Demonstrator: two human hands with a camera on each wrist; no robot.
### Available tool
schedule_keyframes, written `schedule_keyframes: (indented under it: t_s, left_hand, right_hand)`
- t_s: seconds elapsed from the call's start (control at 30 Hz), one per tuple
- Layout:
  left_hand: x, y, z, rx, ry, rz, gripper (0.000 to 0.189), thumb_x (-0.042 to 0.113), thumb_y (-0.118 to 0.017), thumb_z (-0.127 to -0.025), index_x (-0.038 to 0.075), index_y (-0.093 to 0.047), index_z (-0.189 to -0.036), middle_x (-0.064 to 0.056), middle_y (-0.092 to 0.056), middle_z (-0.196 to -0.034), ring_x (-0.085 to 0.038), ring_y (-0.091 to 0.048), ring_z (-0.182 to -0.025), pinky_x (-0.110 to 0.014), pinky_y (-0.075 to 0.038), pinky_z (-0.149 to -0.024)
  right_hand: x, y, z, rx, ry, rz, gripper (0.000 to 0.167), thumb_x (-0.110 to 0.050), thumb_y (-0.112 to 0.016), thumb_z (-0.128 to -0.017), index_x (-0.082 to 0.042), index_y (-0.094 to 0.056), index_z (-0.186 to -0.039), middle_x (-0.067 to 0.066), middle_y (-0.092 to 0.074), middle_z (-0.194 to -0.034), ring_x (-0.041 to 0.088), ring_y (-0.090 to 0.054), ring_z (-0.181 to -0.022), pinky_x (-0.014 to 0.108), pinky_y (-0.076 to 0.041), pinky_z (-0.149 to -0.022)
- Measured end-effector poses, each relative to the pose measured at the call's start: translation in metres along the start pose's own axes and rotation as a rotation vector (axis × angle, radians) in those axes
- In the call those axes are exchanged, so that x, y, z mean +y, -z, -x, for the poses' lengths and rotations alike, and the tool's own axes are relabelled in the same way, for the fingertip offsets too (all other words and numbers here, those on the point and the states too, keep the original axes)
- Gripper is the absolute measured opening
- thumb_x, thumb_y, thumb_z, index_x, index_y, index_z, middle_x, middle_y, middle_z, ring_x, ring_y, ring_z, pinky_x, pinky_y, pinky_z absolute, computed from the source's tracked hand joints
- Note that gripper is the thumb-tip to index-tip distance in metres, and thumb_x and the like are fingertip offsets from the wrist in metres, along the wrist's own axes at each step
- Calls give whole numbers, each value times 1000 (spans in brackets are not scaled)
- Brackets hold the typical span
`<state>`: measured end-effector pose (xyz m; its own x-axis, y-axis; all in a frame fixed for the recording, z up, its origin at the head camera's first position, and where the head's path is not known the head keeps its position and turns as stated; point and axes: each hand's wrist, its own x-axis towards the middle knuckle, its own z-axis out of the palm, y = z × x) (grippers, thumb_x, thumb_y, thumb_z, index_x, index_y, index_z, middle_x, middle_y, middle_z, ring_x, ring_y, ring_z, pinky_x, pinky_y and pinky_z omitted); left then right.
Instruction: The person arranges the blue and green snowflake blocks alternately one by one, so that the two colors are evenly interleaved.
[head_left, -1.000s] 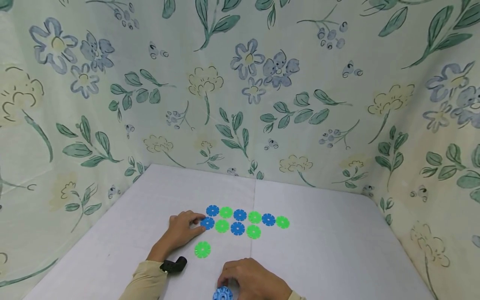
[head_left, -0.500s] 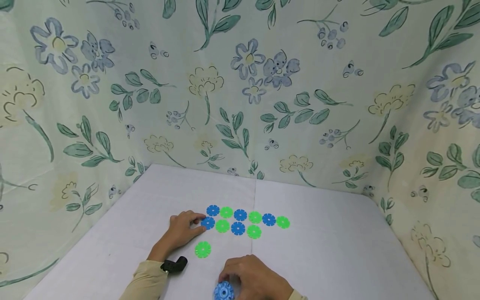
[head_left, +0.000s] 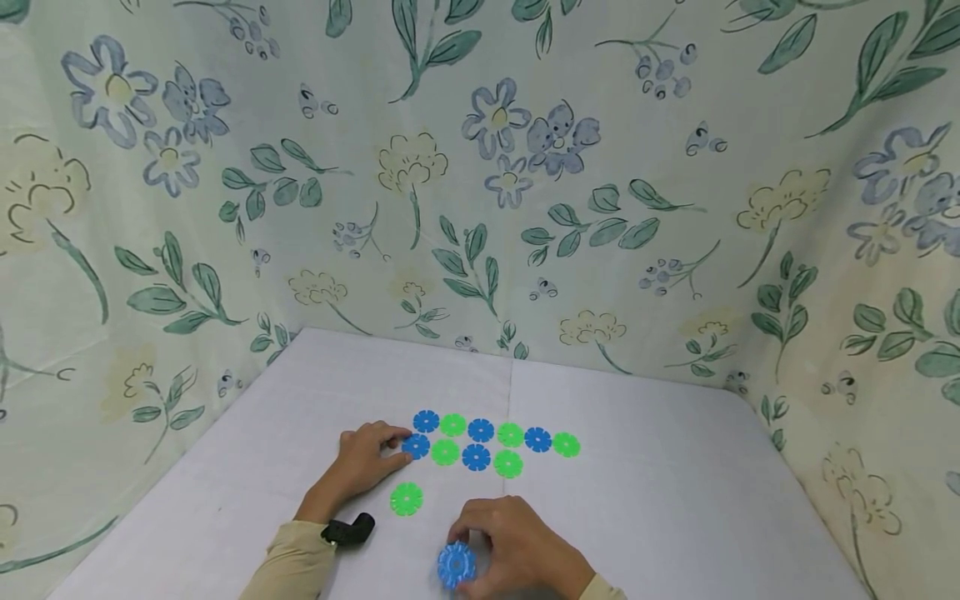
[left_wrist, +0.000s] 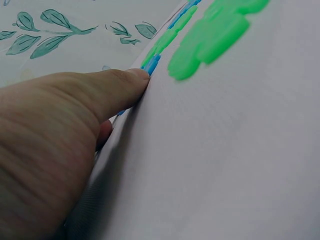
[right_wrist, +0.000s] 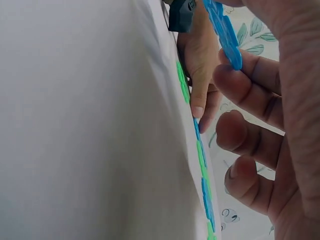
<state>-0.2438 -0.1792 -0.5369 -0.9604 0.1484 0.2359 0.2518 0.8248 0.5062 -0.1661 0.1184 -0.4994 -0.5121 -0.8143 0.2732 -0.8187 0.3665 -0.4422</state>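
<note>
Flat notched plastic discs lie on the white cloth in two rows, blue alternating with green. At the left end of the nearer row, my left hand [head_left: 363, 458] holds a blue disc [head_left: 417, 447] between thumb and forefinger; the left wrist view has the thumb [left_wrist: 122, 87] against its edge. A lone green disc [head_left: 407, 499] lies nearer to me, right of the left forearm. My right hand [head_left: 517, 542] pinches another blue notched disc [head_left: 456, 565] above the cloth. In the right wrist view this blue piece [right_wrist: 225, 37] is edge-on, its other fingers loosely bent.
The farther row ends with a green disc [head_left: 566, 445] on the right, beyond the nearer row's last green disc [head_left: 508, 464]. A black device [head_left: 349, 530] sits on the left wrist. Floral cloth [head_left: 480, 208] hangs behind the white table [head_left: 660, 475].
My right hand has moved slightly forward, away from me, with the blue disc, whose face has tilted. The left hand and the rows have stayed in place.
</note>
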Motion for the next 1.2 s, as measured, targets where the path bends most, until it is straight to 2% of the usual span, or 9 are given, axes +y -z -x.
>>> schedule_keyframes:
  t_s: [0.17,0.3,0.43,0.63,0.8,0.93,1.2]
  left_hand:
    - [1,0,0,-5,8,-4,36,40,-79,-85,30,-73,-119,19,-54,-84,-7,-46,-82,-37,-24,-78]
    - [2,1,0,-2,9,-7,36,40,-79,-85,30,-73,-119,18,-54,-85,-7,-46,-82,-37,-24,-78]
    - [2,2,0,0,4,-15,36,40,-79,-85,30,-73,-119,19,-55,-86,-6,-46,-82,-36,-24,-78]
    - [1,1,0,-4,2,-20,36,40,-79,-85,31,-73,-119,20,-54,-86,-5,-47,-84,-35,-25,-78]
    - [1,1,-1,-3,3,-22,37,41,-78,-85,31,-73,-120,20,-54,-86,-6,-47,-83,-35,-25,-78]
    - [1,1,-1,-5,8,-25,37,41,-78,-85,31,-72,-120,19,-55,-86,-6,-47,-83,-35,-25,-79]
    - [0,1,-1,-21,12,-25,37,42,-78,-86,32,-72,-121,20,-54,-87,-6,-46,-84,-35,-24,-78]
  right_hand:
    - [4,7,2,93,35,38,38,-51,-82,-77,-34,-67,-108,-25,-63,-94,-10,-46,-66,4,-35,-55]
    - [8,13,3,116,-2,10,38,-50,-83,-77,-35,-68,-108,-24,-63,-93,-8,-46,-63,6,-37,-54]
    - [13,21,5,180,-31,7,38,-48,-85,-74,-33,-69,-106,-22,-65,-92,-7,-45,-60,7,-39,-53]
    - [21,36,10,282,-69,47,41,-41,-91,-69,-31,-69,-102,-21,-66,-92,-6,-48,-57,8,-40,-53]
    - [26,45,15,353,-108,124,43,-39,-92,-65,-31,-70,-101,-21,-64,-88,-6,-46,-57,8,-38,-52]
    - [28,49,17,392,-135,196,43,-42,-92,-64,-30,-70,-99,-21,-63,-87,-7,-45,-57,9,-37,-52]
    - [32,57,22,443,-193,221,45,-39,-94,-61,-27,-70,-97,-19,-62,-84,-5,-45,-56,14,-38,-51]
